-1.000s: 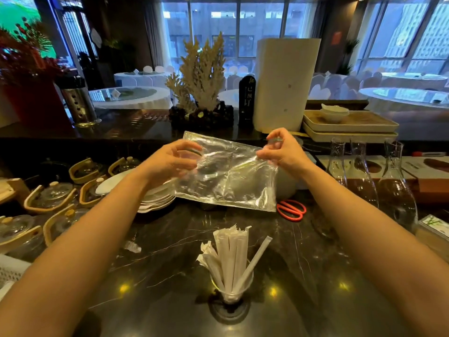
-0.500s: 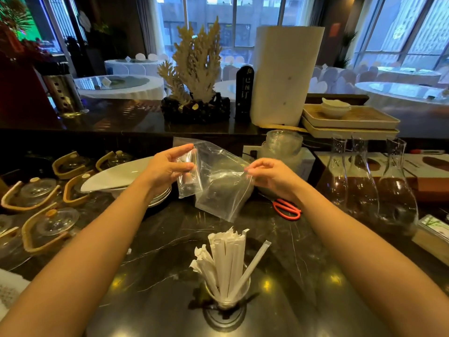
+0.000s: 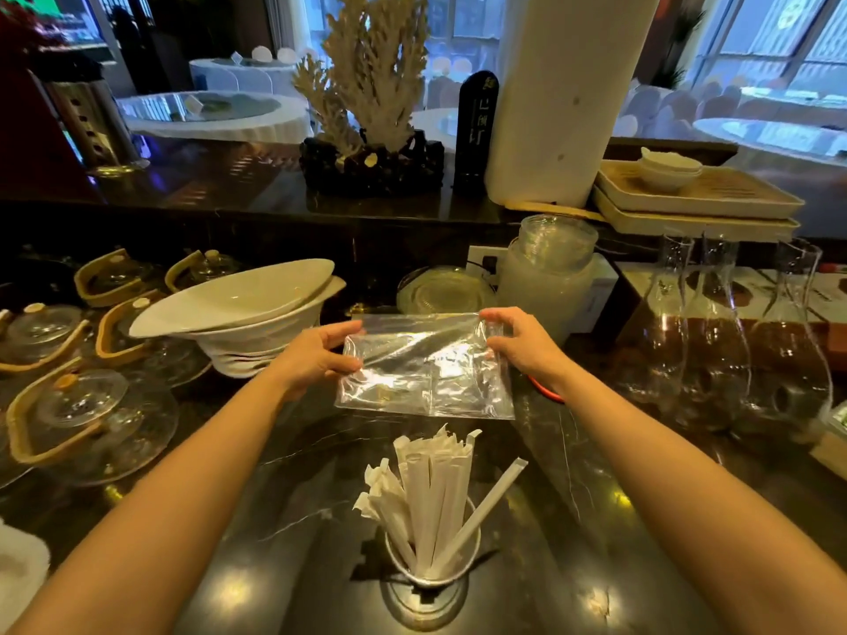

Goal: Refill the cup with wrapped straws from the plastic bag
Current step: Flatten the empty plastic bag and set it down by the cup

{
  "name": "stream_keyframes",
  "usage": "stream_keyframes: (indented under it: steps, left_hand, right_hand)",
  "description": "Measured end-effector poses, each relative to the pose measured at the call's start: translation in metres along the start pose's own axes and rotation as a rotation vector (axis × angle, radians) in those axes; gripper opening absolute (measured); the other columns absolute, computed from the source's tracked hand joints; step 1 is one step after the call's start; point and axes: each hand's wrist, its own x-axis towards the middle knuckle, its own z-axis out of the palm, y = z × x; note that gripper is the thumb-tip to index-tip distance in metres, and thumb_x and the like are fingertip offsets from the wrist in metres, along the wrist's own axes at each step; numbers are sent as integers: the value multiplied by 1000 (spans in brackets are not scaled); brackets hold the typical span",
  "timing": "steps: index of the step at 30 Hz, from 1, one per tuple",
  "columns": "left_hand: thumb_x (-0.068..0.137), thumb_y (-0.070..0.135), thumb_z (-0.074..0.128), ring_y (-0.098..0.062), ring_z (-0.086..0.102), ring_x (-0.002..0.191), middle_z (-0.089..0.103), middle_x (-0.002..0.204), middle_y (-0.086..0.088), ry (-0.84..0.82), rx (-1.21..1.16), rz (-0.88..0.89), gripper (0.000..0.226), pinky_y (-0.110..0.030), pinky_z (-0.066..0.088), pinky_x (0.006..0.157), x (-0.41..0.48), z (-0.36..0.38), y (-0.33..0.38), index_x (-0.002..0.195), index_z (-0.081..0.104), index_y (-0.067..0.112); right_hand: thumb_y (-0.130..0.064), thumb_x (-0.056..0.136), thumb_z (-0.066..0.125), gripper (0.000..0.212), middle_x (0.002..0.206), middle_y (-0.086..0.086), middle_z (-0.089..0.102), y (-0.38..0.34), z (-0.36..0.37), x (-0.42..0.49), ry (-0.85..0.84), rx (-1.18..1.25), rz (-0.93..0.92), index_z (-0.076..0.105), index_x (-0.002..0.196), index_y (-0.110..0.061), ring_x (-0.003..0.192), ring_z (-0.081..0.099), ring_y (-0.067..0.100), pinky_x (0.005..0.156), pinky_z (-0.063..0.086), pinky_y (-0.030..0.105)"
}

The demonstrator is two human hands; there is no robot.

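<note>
A clear plastic bag point(image 3: 426, 366) hangs flat and stretched between my two hands above the dark marble counter; I see nothing inside it. My left hand point(image 3: 316, 357) pinches its upper left edge. At its upper right corner my right hand point(image 3: 525, 343) pinches it too. Nearer to me a small clear cup point(image 3: 433, 570) stands upright on the counter, packed with several white paper-wrapped straws point(image 3: 431, 492); one leans out to the right.
Stacked white dishes point(image 3: 238, 309) and several glass teapots point(image 3: 87, 405) fill the left. Three glass carafes point(image 3: 738, 341) stand at right. Orange scissors point(image 3: 545, 391) lie partly hidden under my right wrist. A frosted jar point(image 3: 545, 277) sits behind the bag.
The bag, folded between hands drawn close half a second ago, is now spread flat again and held lower, closer to the cup. The view has tilted down.
</note>
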Motion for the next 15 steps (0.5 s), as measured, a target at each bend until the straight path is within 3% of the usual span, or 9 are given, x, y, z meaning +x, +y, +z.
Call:
stream_keyframes:
  steps: [2, 4, 6, 9, 11, 13, 15]
  left_hand:
    - [73, -11, 60, -14, 44, 116, 42, 140, -7, -28, 62, -19, 67, -11, 49, 62, 2, 5, -18, 133, 38, 12]
    - [73, -10, 61, -8, 51, 101, 44, 140, -7, -53, 124, -53, 70, -9, 49, 56, 5, 8, -35, 133, 37, 15]
    - [72, -8, 63, -5, 56, 88, 44, 140, -7, -67, 193, -93, 74, -11, 52, 56, 8, 10, -51, 134, 36, 20]
    - [71, -4, 66, -11, 58, 79, 43, 140, -9, -99, 357, -133, 78, -16, 52, 55, 10, 12, -75, 136, 32, 24]
    - [71, -1, 68, -21, 61, 89, 45, 139, -12, -130, 493, -160, 80, -19, 51, 63, 11, 16, -89, 137, 29, 23]
    - [71, 3, 69, -28, 55, 109, 42, 141, -14, -142, 629, -176, 81, -31, 49, 86, 11, 22, -100, 138, 27, 20]
    - [71, 8, 71, -27, 41, 127, 36, 145, -11, -139, 719, -139, 80, -33, 36, 103, 12, 26, -108, 138, 27, 15]
  right_hand:
    - [2, 80, 60, 63, 143, 13, 35, 16, 10, 2, -86, -34, 20, 34, 137, -6, 131, 35, 24, 108, 30, 32]
    - [2, 78, 63, 75, 150, 14, 24, 31, 19, 2, -203, -13, 62, 24, 141, -8, 131, 34, 23, 110, 32, 39]
    - [4, 75, 65, 82, 150, 14, 23, 44, 28, -3, -287, -11, 104, 22, 143, -11, 116, 42, 18, 100, 43, 37]
    - [7, 72, 67, 74, 143, 16, 33, 60, 45, -13, -305, -11, 146, 35, 137, -9, 104, 51, 21, 76, 51, 32]
    - [4, 72, 69, 64, 140, 16, 35, 69, 56, -19, -301, -71, 166, 45, 130, -7, 114, 50, 28, 83, 50, 32]
    - [-1, 72, 71, 57, 141, 16, 32, 76, 66, -23, -323, -189, 158, 50, 125, -5, 121, 46, 30, 95, 42, 28]
    - [-3, 76, 68, 53, 143, 17, 26, 79, 74, -26, -365, -266, 148, 50, 125, -2, 119, 47, 31, 97, 39, 26]
